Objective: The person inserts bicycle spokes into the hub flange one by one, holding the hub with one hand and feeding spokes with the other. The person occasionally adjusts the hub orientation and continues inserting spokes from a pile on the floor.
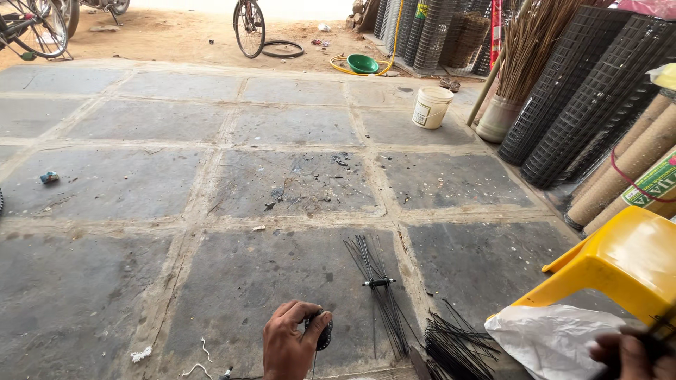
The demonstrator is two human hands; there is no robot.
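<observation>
My left hand (290, 341) is low at the bottom middle, fingers curled around a small dark round part (324, 332) held just above the stone floor. A bundle of thin black spokes (380, 295) lies on the floor to its right, with a small metal hub (379, 283) lying across it. A second heap of black spokes (454, 345) lies further right. My right hand (630, 355) is blurred at the bottom right corner and seems closed on thin dark rods; what exactly it holds is unclear.
A yellow plastic stool (612, 267) and a white plastic bag (553, 338) sit at the right. Rolls of wire mesh (584, 91) line the right side, with a white bucket (431, 107), a green basin (362, 63) and bicycles (249, 27) further back.
</observation>
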